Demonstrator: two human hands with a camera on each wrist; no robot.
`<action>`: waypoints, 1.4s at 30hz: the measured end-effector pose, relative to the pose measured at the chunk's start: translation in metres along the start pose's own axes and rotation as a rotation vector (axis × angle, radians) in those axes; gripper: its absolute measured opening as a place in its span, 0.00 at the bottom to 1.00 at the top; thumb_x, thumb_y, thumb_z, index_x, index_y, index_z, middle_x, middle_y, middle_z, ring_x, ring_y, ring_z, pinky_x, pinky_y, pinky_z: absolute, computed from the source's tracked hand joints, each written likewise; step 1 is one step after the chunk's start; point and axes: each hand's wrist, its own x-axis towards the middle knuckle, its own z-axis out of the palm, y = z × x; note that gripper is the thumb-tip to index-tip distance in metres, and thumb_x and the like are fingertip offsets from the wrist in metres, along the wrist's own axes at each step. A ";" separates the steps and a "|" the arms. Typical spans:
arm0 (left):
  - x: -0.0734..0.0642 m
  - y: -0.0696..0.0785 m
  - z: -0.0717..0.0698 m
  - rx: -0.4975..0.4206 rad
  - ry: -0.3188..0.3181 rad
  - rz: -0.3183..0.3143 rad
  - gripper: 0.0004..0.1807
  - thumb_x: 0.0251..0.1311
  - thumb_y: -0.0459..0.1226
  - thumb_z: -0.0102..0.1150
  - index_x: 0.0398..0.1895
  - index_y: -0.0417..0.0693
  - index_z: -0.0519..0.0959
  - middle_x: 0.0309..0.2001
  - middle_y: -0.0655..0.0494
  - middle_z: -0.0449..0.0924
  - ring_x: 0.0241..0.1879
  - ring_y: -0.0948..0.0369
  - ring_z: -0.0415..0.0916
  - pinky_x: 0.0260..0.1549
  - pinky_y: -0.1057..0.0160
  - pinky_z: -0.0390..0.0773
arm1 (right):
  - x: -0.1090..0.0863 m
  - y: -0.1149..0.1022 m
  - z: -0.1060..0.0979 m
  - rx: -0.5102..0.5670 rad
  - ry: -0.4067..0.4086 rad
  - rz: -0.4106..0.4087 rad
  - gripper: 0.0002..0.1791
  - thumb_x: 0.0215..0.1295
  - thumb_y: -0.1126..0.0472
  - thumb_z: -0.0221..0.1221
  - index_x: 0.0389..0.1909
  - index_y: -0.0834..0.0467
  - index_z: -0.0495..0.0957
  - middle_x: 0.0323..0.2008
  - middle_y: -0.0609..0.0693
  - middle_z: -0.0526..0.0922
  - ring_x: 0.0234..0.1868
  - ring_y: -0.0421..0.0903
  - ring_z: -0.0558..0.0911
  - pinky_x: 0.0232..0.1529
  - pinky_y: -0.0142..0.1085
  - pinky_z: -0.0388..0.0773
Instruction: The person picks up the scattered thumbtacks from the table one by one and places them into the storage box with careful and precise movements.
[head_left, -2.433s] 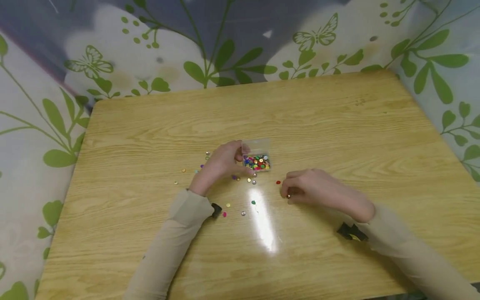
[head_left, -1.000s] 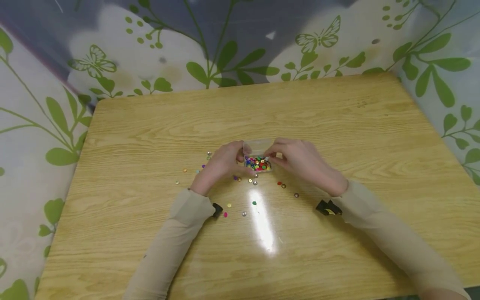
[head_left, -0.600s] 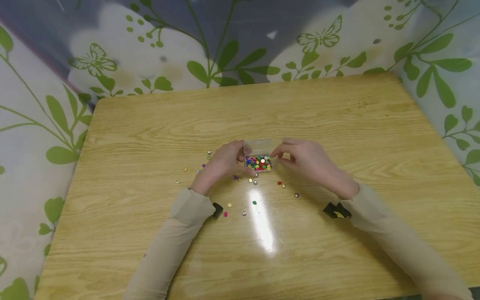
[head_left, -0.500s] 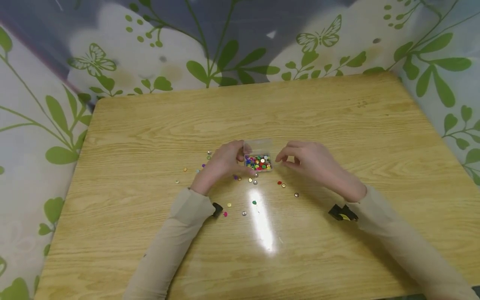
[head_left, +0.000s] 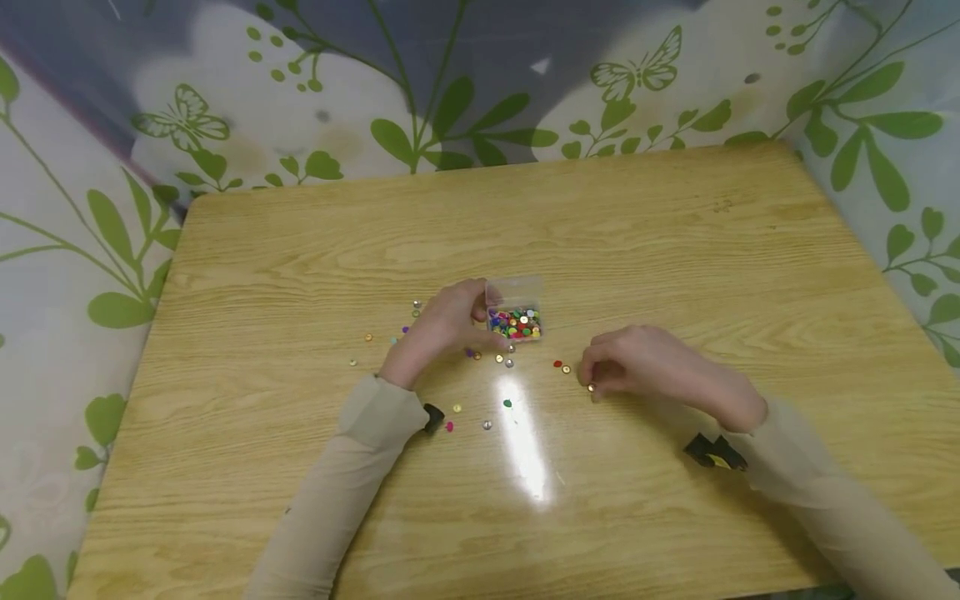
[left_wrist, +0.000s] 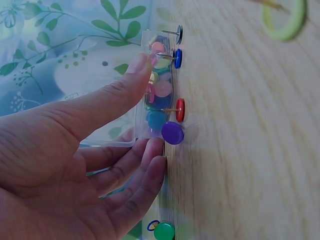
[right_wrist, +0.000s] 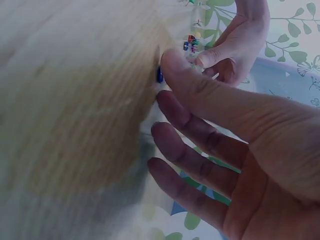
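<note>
A small clear plastic box (head_left: 514, 325) of colourful thumbtacks stands on the table with its lid raised. My left hand (head_left: 448, 321) grips the box at its left side; in the left wrist view the thumb presses its front edge and the fingers reach behind. To the right, my right hand (head_left: 648, 367) is low over the table, thumb and forefinger on either side of a loose thumbtack (head_left: 591, 388). In the right wrist view the thumb and fingertips stand apart, and a dark blue tack (right_wrist: 160, 74) shows between them. A red tack (head_left: 557, 363) lies left of that hand.
Loose thumbtacks lie scattered on the wooden table (head_left: 637, 225), such as a green one (head_left: 507, 403), a pink one (head_left: 450, 427) and a silver one (head_left: 487, 424). Some point up. Leaf-patterned wall covering (head_left: 465, 100) borders the back and sides.
My right hand went from a tack on the right to the box, then drew back to the right and down to another tack. The left hand stays at the box.
</note>
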 end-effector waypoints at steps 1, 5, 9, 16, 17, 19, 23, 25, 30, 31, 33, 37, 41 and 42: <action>0.000 0.000 0.000 -0.001 0.000 0.000 0.35 0.47 0.46 0.81 0.58 0.47 0.76 0.43 0.53 0.77 0.44 0.56 0.73 0.46 0.57 0.74 | 0.000 0.000 0.000 0.007 -0.006 0.008 0.10 0.50 0.58 0.76 0.31 0.46 0.84 0.31 0.35 0.83 0.32 0.32 0.81 0.35 0.35 0.80; 0.000 0.000 0.000 -0.003 -0.001 -0.003 0.35 0.47 0.46 0.81 0.58 0.47 0.76 0.44 0.53 0.77 0.45 0.56 0.73 0.46 0.57 0.74 | 0.001 0.001 0.002 0.026 -0.010 0.030 0.09 0.51 0.60 0.75 0.29 0.46 0.85 0.29 0.34 0.84 0.30 0.30 0.80 0.34 0.32 0.80; 0.000 0.001 -0.001 -0.003 -0.003 -0.006 0.35 0.47 0.46 0.81 0.58 0.48 0.76 0.44 0.53 0.77 0.45 0.56 0.73 0.47 0.57 0.74 | 0.003 0.001 0.002 0.044 0.002 0.026 0.08 0.52 0.59 0.75 0.26 0.46 0.84 0.27 0.34 0.84 0.27 0.28 0.77 0.31 0.29 0.78; 0.001 0.001 0.000 0.013 -0.004 -0.003 0.36 0.47 0.47 0.81 0.59 0.47 0.76 0.43 0.54 0.77 0.44 0.56 0.73 0.46 0.57 0.74 | 0.005 0.002 0.004 0.039 0.056 0.027 0.07 0.59 0.62 0.72 0.29 0.47 0.84 0.29 0.35 0.84 0.29 0.30 0.78 0.33 0.31 0.79; 0.001 0.000 0.000 0.015 -0.005 -0.002 0.36 0.47 0.47 0.81 0.59 0.47 0.76 0.43 0.54 0.77 0.43 0.56 0.73 0.45 0.57 0.74 | 0.005 0.002 0.003 0.033 0.071 0.034 0.07 0.61 0.62 0.71 0.30 0.47 0.83 0.30 0.36 0.84 0.30 0.32 0.80 0.33 0.32 0.80; 0.001 0.000 0.000 0.016 -0.006 -0.001 0.36 0.47 0.47 0.81 0.59 0.47 0.76 0.43 0.54 0.77 0.44 0.56 0.73 0.45 0.57 0.74 | 0.006 0.003 0.002 0.029 0.097 0.050 0.07 0.62 0.64 0.69 0.31 0.49 0.83 0.31 0.38 0.86 0.31 0.35 0.84 0.34 0.34 0.82; 0.001 0.000 0.000 0.017 -0.007 -0.001 0.36 0.47 0.47 0.81 0.59 0.47 0.76 0.44 0.54 0.77 0.44 0.56 0.73 0.46 0.57 0.74 | 0.009 0.002 -0.001 0.017 0.126 0.074 0.08 0.63 0.67 0.68 0.33 0.49 0.83 0.31 0.39 0.87 0.31 0.37 0.85 0.31 0.34 0.81; 0.001 0.001 -0.001 0.016 -0.007 0.000 0.36 0.47 0.47 0.81 0.58 0.47 0.76 0.44 0.54 0.77 0.44 0.56 0.73 0.46 0.57 0.74 | 0.012 0.002 -0.002 0.015 0.137 0.082 0.07 0.63 0.66 0.68 0.33 0.49 0.84 0.31 0.38 0.87 0.30 0.35 0.83 0.29 0.32 0.78; 0.000 0.001 -0.001 0.010 -0.007 0.003 0.35 0.47 0.47 0.81 0.58 0.47 0.76 0.44 0.53 0.77 0.44 0.56 0.73 0.46 0.57 0.74 | 0.018 0.001 -0.004 -0.019 0.160 0.092 0.06 0.61 0.63 0.70 0.33 0.49 0.85 0.31 0.39 0.87 0.25 0.33 0.77 0.25 0.30 0.74; 0.000 0.001 -0.001 0.011 -0.007 0.003 0.35 0.47 0.47 0.81 0.58 0.47 0.76 0.44 0.53 0.77 0.44 0.56 0.73 0.46 0.57 0.74 | 0.020 0.000 -0.005 -0.028 0.164 0.094 0.06 0.61 0.63 0.71 0.33 0.49 0.85 0.31 0.39 0.86 0.24 0.33 0.76 0.25 0.31 0.74; 0.000 0.001 -0.001 0.011 -0.006 0.000 0.35 0.47 0.47 0.81 0.58 0.47 0.76 0.44 0.54 0.77 0.44 0.56 0.73 0.46 0.56 0.74 | 0.025 -0.001 -0.007 -0.048 0.172 0.096 0.05 0.61 0.62 0.71 0.33 0.49 0.84 0.31 0.40 0.86 0.22 0.34 0.73 0.24 0.31 0.72; 0.001 0.000 0.000 0.010 -0.006 -0.009 0.35 0.47 0.47 0.81 0.58 0.48 0.76 0.44 0.54 0.77 0.45 0.56 0.73 0.46 0.56 0.75 | 0.035 -0.006 -0.011 -0.081 0.194 0.094 0.05 0.61 0.61 0.71 0.34 0.50 0.84 0.32 0.41 0.85 0.21 0.35 0.70 0.22 0.32 0.69; 0.002 0.000 0.000 0.013 -0.004 -0.011 0.35 0.46 0.48 0.81 0.57 0.48 0.76 0.44 0.54 0.77 0.45 0.56 0.74 0.46 0.56 0.75 | 0.048 -0.009 -0.015 -0.087 0.236 0.075 0.05 0.61 0.62 0.71 0.33 0.50 0.84 0.32 0.41 0.85 0.21 0.36 0.71 0.22 0.32 0.69; 0.002 0.000 0.000 0.016 -0.003 -0.009 0.35 0.46 0.48 0.81 0.57 0.48 0.76 0.44 0.54 0.77 0.45 0.56 0.74 0.46 0.57 0.75 | 0.052 -0.009 -0.016 -0.085 0.249 0.071 0.05 0.61 0.61 0.71 0.33 0.50 0.84 0.32 0.41 0.85 0.21 0.36 0.72 0.22 0.33 0.69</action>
